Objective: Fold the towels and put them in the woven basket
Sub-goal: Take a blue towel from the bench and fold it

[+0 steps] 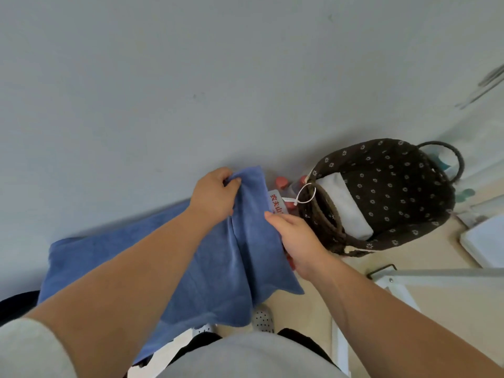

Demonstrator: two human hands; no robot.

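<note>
A blue towel (218, 268) hangs in the air in front of me, folded over lengthwise. My left hand (215, 195) pinches its top corner between thumb and fingers. My right hand (297, 238) lies against the towel's right edge with the fingers stretched toward the cloth. To the right, on the floor, stands the woven basket (321, 211) with a dark flower-print lining (387, 184). A folded white towel (346, 205) lies inside it.
A blue-covered surface (90, 249) lies at the left behind my left arm. Water bottles with red caps (282, 182) stand between the towel and the basket. A white frame (436, 274) and a white tray (485, 241) are at the right. My spotted shoes (263, 320) are below.
</note>
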